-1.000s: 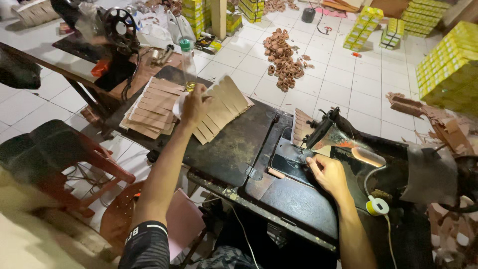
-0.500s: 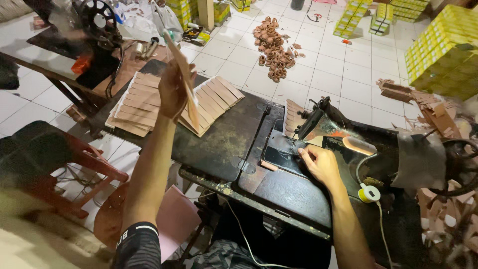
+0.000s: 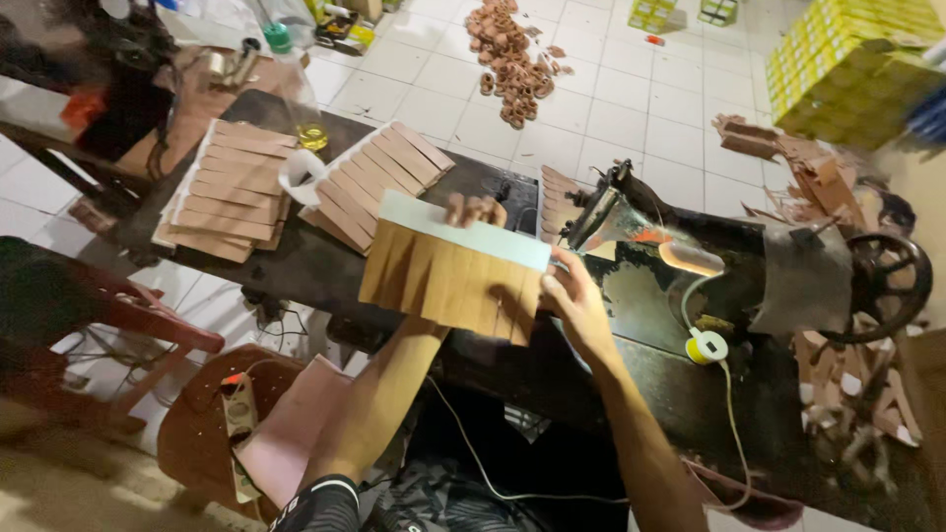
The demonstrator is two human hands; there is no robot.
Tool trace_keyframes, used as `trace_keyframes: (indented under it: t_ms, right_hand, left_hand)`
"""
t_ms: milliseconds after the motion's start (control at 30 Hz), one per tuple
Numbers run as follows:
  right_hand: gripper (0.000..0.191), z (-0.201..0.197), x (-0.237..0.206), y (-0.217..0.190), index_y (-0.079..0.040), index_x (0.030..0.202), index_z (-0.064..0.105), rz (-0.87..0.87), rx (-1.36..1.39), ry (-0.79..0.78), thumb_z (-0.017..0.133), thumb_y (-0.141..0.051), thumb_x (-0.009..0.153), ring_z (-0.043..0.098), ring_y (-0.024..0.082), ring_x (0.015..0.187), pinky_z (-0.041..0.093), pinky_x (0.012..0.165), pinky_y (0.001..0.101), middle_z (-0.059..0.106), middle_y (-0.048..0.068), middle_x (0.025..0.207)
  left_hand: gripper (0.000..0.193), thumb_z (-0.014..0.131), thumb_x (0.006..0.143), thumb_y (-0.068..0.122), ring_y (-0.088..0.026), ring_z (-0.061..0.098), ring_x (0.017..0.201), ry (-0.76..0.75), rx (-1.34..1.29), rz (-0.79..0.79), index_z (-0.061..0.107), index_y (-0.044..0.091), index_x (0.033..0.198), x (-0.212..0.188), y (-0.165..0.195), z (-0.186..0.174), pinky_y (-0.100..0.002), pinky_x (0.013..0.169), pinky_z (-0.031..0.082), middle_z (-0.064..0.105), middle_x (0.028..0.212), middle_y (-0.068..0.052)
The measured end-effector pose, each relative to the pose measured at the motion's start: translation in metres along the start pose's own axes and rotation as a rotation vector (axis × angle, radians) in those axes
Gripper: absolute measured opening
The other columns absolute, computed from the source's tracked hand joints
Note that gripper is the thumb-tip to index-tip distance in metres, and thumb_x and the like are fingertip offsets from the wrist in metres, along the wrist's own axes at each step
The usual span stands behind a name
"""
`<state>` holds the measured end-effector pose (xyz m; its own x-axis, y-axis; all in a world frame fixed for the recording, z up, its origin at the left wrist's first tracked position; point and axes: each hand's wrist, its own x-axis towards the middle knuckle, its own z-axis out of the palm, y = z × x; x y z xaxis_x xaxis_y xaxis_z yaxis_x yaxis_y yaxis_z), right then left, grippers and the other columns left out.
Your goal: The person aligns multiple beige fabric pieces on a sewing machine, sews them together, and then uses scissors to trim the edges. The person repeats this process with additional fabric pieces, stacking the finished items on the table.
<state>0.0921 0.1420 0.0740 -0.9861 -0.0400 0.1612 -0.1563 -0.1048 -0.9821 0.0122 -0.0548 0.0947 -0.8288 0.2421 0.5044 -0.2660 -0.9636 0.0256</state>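
While both hands are raised above the dark worktable (image 3: 296, 261), they hold between them a sheet of overlapping tan leather strips (image 3: 453, 281) bound along its top by a pale blue band. The left hand (image 3: 471, 212) is behind the sheet, only its fingertips curling over the blue edge, clenched on it; the right hand (image 3: 574, 300) pinches the sheet's right end, thumb in front. The sheet hangs in the air over the table's near edge, just left of the sewing machine (image 3: 690, 261) — not touching it, as far as can be seen.

On the table beyond lie two more fanned sets of strips: one (image 3: 379, 177) just behind the held sheet, another stack (image 3: 232, 187) further left. A spool of yellow thread (image 3: 707, 347) sits by the machine base. On the tiled floor (image 3: 631, 99) lie a heap of brown pieces (image 3: 512, 59) and stacked yellow boxes (image 3: 847, 59) — well apart from the hands. A red chair (image 3: 128, 325) stands at the left.
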Motion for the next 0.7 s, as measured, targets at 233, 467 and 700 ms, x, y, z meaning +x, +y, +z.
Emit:
trace_keyframes:
  t_ms: [233,467,700]
  right_hand:
    - [0.046,-0.034,-0.043,-0.015,0.003,0.136,0.053,0.011,0.046,0.315,0.069,0.001,0.093,0.066,0.01,0.086,0.053,0.068,0.0206,0.07,0.009,0.105]
    - [0.039,-0.011,-0.064,-0.042,-0.003,0.118,0.06,-0.654,-1.316,0.568,0.078,-0.007,0.084,0.071,0.026,0.095,0.06,0.079,0.0298,0.067,0.016,0.112]
    - [0.02,0.05,-0.041,-0.026,-0.003,0.114,0.068,-0.497,-0.782,0.2,0.074,-0.009,0.096,0.076,0.021,0.094,0.061,0.08,0.0299,0.07,0.011,0.113]
  left_hand:
    - [0.065,0.037,0.105,0.047,-0.028,0.055,0.133,0.439,0.417,-0.401,0.051,-0.006,0.142,-0.044,-0.004,-0.014,-0.04,0.113,0.042,0.06,0.141,-0.019]
    - [0.046,0.059,0.105,0.031,-0.008,0.063,0.103,0.266,1.529,-0.227,0.066,-0.001,0.137,-0.069,-0.018,-0.015,-0.023,0.092,0.05,0.077,0.113,-0.006]
    - [0.024,0.057,0.106,0.022,-0.003,0.043,0.069,0.453,1.405,-0.16,0.068,0.001,0.108,-0.08,-0.017,-0.015,-0.022,0.061,0.037,0.053,0.077,0.005]
